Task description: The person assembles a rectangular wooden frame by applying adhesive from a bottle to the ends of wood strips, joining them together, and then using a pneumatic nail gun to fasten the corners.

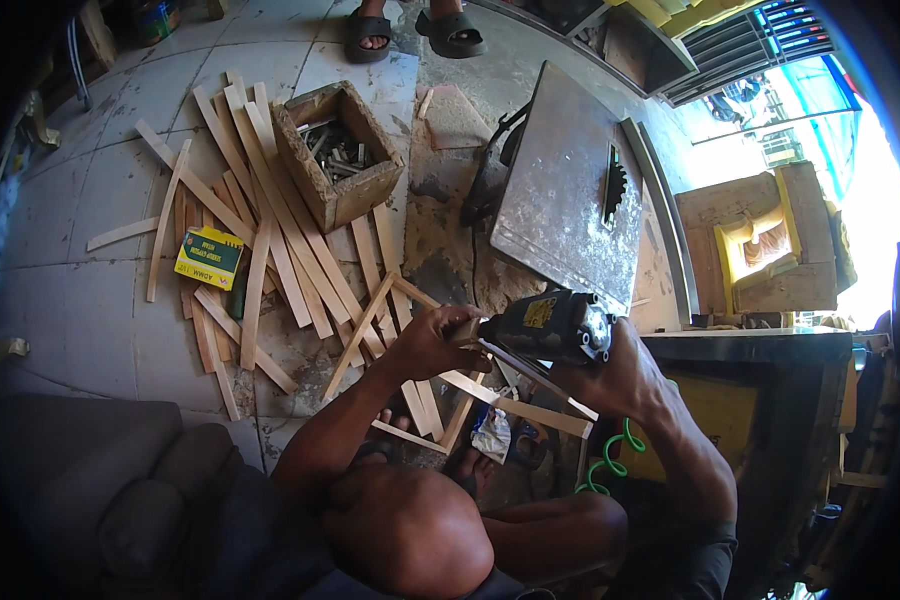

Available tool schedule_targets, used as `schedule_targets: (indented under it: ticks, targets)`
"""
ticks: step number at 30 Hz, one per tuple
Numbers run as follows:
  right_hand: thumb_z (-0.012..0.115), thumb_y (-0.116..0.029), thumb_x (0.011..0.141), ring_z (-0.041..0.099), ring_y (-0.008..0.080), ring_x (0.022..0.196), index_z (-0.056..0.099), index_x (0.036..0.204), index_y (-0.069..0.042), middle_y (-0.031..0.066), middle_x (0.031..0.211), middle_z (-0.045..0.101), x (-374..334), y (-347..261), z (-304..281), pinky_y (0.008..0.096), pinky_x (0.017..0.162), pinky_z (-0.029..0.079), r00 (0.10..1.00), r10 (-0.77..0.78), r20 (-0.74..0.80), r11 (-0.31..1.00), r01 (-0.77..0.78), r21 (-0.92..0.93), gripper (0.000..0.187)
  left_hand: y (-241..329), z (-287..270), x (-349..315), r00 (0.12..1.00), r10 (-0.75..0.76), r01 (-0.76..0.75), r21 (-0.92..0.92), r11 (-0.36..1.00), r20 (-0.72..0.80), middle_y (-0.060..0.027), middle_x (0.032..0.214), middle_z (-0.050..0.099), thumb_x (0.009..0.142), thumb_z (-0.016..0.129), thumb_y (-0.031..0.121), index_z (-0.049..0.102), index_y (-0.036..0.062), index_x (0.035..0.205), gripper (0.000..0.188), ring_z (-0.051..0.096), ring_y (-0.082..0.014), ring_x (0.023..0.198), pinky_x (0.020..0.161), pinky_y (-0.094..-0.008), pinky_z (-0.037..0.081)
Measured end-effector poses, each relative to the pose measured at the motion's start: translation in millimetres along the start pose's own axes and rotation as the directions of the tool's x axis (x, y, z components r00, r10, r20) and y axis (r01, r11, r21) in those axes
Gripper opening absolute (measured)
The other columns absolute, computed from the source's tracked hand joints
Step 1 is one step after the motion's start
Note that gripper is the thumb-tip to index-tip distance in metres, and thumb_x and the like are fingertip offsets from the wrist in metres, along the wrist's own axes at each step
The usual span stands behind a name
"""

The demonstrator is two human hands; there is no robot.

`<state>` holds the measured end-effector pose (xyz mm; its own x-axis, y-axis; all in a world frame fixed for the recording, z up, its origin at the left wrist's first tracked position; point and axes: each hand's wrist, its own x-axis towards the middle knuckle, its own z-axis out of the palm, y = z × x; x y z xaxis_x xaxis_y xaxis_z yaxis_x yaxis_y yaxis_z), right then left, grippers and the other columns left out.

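My right hand (625, 370) is closed around a black air nail gun (550, 325), held level in front of me. A green coiled hose (615, 455) hangs below that hand. With closed fingers my left hand (435, 345) grips a slatted wooden frame (515, 405) at a joint. The gun's nose points left, close to that joint, but I cannot tell whether it touches the wood. The frame of thin pale strips is tilted above my feet, and my hands hide part of it.
Loose wooden strips (260, 240) lie heaped on the tiles. A wooden box (335, 150) of metal fasteners and a yellow-green carton (210, 257) rest among them. Ahead stands a table saw (570, 190) with its toothed blade exposed. Another person's sandalled feet (450, 35) are at the far edge.
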<state>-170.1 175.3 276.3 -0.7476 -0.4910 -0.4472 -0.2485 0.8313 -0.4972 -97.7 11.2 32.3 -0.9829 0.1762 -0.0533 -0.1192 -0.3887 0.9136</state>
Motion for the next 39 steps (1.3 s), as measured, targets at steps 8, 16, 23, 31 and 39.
schedule_targets:
  ticks: [8,16,23,31,39]
  targets:
    - [0.072,-0.018,0.082,0.073,0.0273,0.076,0.072,0.106,0.003,0.0218,0.084,0.074,0.8,-0.5,-0.3,0.0435,0.072,0.055,1.0,0.002,0.019,1.0,-0.002,0.018,0.032,7.8,0.8,-0.6,1.0,0.017,-0.017,0.024,1.0,-0.009,-0.0012,0.107,0.076,0.075,0.093,0.006,0.07,0.0038,0.122,0.053,0.067,-0.0073,0.096,0.086,-0.0282,0.055]
    - [0.073,-0.021,0.08,0.069,0.0249,0.069,0.071,0.102,0.003,0.0179,0.077,0.071,3.8,16.7,0.6,0.043,0.067,0.053,1.0,-0.004,0.031,0.999,0.002,0.044,0.033,3.6,3.6,-0.7,0.999,0.032,-0.032,0.004,0.999,-0.009,-0.0014,0.106,0.076,0.077,0.092,0.006,0.071,0.0037,0.123,0.051,0.067,-0.0072,0.096,0.088,-0.0277,0.054]
    - [0.072,-0.012,0.076,0.064,0.0123,0.075,0.07,0.108,0.001,0.0077,0.087,0.073,-20.1,22.9,-21.0,0.0326,0.069,0.054,0.995,0.096,-0.035,0.993,-0.098,-0.063,0.034,-9.4,-5.2,7.4,0.993,0.121,-0.121,-0.063,0.991,-0.003,-0.0029,0.111,0.075,0.076,0.09,0.002,0.069,0.0026,0.124,0.052,0.067,-0.0107,0.106,0.097,-0.0305,0.052]
    - [0.064,-0.003,0.084,0.069,0.0125,0.085,0.074,0.116,0.0,0.0089,0.096,0.077,-149.6,118.4,8.2,0.0326,0.076,0.055,0.756,0.25,-0.605,0.962,-0.123,0.245,0.034,0.9,-1.4,7.2,0.981,0.193,-0.182,-0.246,0.952,0.021,-0.0038,0.094,0.073,0.097,0.073,0.023,0.07,-0.0002,0.12,0.033,0.068,-0.0103,0.088,0.085,-0.0272,0.055]
    - [0.071,-0.01,0.085,0.075,0.0299,0.079,0.074,0.112,-0.007,0.0144,0.089,0.075,-307.6,324.7,262.6,0.0388,0.072,0.059,0.348,0.724,-0.596,0.546,-0.816,0.187,0.027,24.7,19.6,22.7,0.989,0.026,-0.034,-0.052,0.998,-0.144,-0.0034,0.082,0.071,0.097,0.057,0.035,0.076,-0.002,0.103,0.042,0.058,-0.0064,0.067,0.06,-0.0231,0.042]
